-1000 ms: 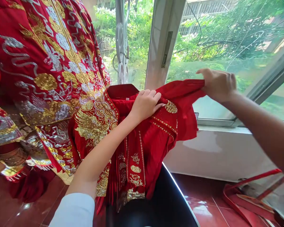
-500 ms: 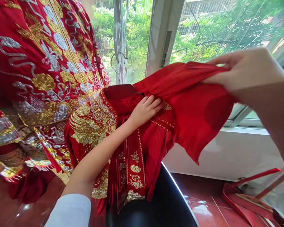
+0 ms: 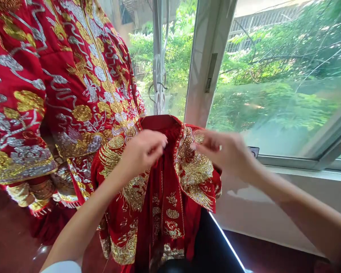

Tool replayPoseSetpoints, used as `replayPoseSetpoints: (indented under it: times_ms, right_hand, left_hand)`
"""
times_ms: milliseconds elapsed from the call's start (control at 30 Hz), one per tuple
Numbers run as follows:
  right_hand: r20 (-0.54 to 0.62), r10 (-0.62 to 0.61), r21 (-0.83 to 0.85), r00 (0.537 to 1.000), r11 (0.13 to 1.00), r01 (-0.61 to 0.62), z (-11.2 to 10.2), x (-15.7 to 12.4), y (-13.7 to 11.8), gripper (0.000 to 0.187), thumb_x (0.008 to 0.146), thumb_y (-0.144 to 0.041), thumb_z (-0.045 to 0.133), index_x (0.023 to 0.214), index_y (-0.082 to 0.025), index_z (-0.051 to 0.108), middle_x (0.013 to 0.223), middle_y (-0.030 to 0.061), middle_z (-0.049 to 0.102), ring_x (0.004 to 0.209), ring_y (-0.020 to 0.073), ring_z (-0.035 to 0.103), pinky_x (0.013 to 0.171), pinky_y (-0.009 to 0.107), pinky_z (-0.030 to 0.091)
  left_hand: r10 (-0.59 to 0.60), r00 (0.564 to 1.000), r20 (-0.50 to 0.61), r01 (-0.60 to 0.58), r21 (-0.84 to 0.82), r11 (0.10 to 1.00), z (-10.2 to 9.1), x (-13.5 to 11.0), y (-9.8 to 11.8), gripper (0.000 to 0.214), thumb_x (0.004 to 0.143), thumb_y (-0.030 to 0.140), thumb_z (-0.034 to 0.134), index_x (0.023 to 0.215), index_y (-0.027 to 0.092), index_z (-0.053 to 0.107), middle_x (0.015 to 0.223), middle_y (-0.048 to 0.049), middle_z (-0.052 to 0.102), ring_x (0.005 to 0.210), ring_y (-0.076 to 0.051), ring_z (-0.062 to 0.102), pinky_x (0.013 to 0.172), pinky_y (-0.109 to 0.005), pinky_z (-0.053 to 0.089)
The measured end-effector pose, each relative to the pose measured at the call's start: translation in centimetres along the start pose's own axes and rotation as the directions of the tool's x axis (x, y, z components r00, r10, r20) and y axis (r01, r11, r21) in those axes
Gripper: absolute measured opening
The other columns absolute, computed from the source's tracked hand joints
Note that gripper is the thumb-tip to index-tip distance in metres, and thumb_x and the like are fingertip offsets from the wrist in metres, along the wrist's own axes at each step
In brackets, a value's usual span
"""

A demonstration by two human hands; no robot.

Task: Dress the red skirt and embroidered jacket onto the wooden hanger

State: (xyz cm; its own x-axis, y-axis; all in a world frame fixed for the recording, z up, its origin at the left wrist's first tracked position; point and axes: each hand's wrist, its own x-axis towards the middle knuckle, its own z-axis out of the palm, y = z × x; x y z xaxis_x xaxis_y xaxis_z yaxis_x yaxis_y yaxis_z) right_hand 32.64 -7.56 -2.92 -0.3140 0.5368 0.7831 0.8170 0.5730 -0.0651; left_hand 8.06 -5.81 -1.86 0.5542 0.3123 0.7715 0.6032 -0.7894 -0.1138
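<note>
A red embroidered jacket (image 3: 199,170) hangs from a metal hanger (image 3: 156,93), its front parted over a red inner garment with a gold-patterned panel (image 3: 172,214). My left hand (image 3: 144,151) is over the jacket's left collar side, fingers curled in a pinch; whatever may lie between them is hidden. On the other side, my right hand (image 3: 227,149) is at the collar's right edge, its fingers bent and smeared by motion. I cannot tell whether it grips the cloth. Gold and silver embroidery covers both front panels.
Another, larger red embroidered garment (image 3: 82,76) hangs close by on the left. Behind the jacket are a window frame (image 3: 208,64) and a sill (image 3: 290,172), with a small dark-edged object (image 3: 253,151) near it. A black surface (image 3: 213,246) stands below.
The right front of the jacket, held up and pulled out to the right before, now hangs folded down with its embroidery showing. Both hands have come to the collar, and the view has shifted.
</note>
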Motion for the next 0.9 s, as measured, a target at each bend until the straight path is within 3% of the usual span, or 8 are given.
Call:
replayPoseSetpoints:
  times_ms: [67, 133, 267, 533, 633, 700, 800, 900]
  right_hand:
    - [-0.115, -0.015, 0.023, 0.993, 1.0, 0.018, -0.1, 4.2, 2.2, 0.036, 0.081, -0.036, 0.059, 0.109, -0.014, 0.066, 0.085, 0.0084, 0.065, 0.073, 0.0174, 0.058, 0.067, 0.033, 0.047]
    - [0.072, -0.059, 0.264, 0.996, 0.964, 0.038, 1.1, 7.2, 4.2, 0.033, 0.08, -0.039, 0.059, 0.101, -0.015, 0.065, 0.093, 0.0088, 0.063, 0.082, 0.0173, 0.057, 0.069, 0.032, 0.047]
    - [0.423, -0.111, 0.469, 0.899, 0.876, -0.113, 3.6, 9.1, 5.3, 0.042, 0.089, -0.049, 0.048, 0.061, -0.018, 0.045, 0.056, -0.0044, 0.037, 0.052, 0.0072, 0.034, 0.05, 0.023, 0.031]
    - [0.28, 0.044, 0.465, 0.959, 0.868, -0.176, 1.1, 10.1, 2.5, 0.049, 0.093, -0.044, 0.048, 0.055, -0.02, 0.028, 0.051, -0.0081, 0.021, 0.047, 0.0045, 0.018, 0.045, 0.024, 0.019]
    - [0.424, 0.014, 0.523, 0.905, 0.812, -0.257, 0.6, 9.2, 4.3, 0.041, 0.09, -0.047, 0.05, 0.061, -0.017, 0.048, 0.055, -0.0057, 0.044, 0.05, 0.0038, 0.037, 0.049, 0.021, 0.031]
    - [0.588, 0.024, 0.52, 0.808, 0.754, -0.401, 0.2, 7.4, 6.5, 0.037, 0.086, -0.048, 0.052, 0.076, -0.014, 0.061, 0.069, -0.0005, 0.06, 0.06, 0.0066, 0.052, 0.057, 0.022, 0.04]
    - [0.716, 0.098, 0.497, 0.691, 0.624, -0.603, -0.1, 3.3, 9.6, 0.042, 0.078, -0.05, 0.058, 0.087, -0.01, 0.067, 0.081, 0.0069, 0.067, 0.075, 0.014, 0.063, 0.068, 0.029, 0.047]
    - [0.536, 0.262, 0.626, 0.802, 0.514, -0.586, 1.4, -0.9, 9.9, 0.048, 0.071, -0.054, 0.065, 0.092, -0.012, 0.067, 0.085, 0.0087, 0.068, 0.078, 0.0176, 0.064, 0.07, 0.031, 0.05]
  left_hand:
    - [-0.2, 0.973, -0.113, 0.208, 0.063, 0.976, -2.3, 1.7, -2.0, 0.022, 0.09, 0.031, 0.049, 0.096, 0.016, 0.063, 0.098, -0.0068, 0.069, 0.097, -0.018, 0.06, 0.089, -0.035, 0.045]
    - [-0.387, 0.92, 0.058, 0.382, 0.088, 0.92, -3.2, 3.3, -3.9, 0.026, 0.089, 0.039, 0.052, 0.077, 0.016, 0.059, 0.076, -0.0047, 0.063, 0.081, -0.019, 0.059, 0.077, -0.034, 0.045]
    - [-0.496, 0.796, 0.347, 0.539, -0.034, 0.842, -3.1, 4.5, -6.2, 0.045, 0.09, 0.037, 0.049, 0.053, 0.021, 0.031, 0.049, 0.0044, 0.03, 0.048, -0.01, 0.033, 0.051, -0.026, 0.027]
    - [-0.593, 0.805, 0.004, 0.58, -0.214, 0.786, -2.8, 4.8, -6.8, 0.047, 0.091, 0.04, 0.044, 0.054, 0.022, 0.021, 0.052, 0.0055, 0.017, 0.049, -0.008, 0.018, 0.05, -0.026, 0.019]
    - [-0.545, 0.829, 0.123, 0.558, -0.163, 0.813, -3.2, 3.4, -7.5, 0.047, 0.09, 0.05, 0.039, 0.056, 0.022, 0.023, 0.054, 0.0043, 0.022, 0.052, -0.009, 0.023, 0.053, -0.025, 0.024]
    - [-0.5, 0.833, 0.235, 0.534, -0.107, 0.839, -4.1, 1.4, -8.5, 0.047, 0.088, 0.057, 0.037, 0.058, 0.021, 0.03, 0.057, 0.003, 0.032, 0.056, -0.011, 0.03, 0.056, -0.025, 0.029]
    - [-0.517, 0.776, 0.363, 0.561, -0.021, 0.828, -5.1, -2.3, -10.0, 0.049, 0.082, 0.065, 0.038, 0.061, 0.021, 0.04, 0.06, 0.0013, 0.042, 0.06, -0.013, 0.038, 0.058, -0.026, 0.033]
    - [-0.647, 0.736, 0.2, 0.645, 0.084, 0.76, -4.1, -4.9, -9.8, 0.052, 0.082, 0.067, 0.036, 0.066, 0.02, 0.049, 0.066, -0.002, 0.053, 0.063, -0.017, 0.047, 0.062, -0.029, 0.038]
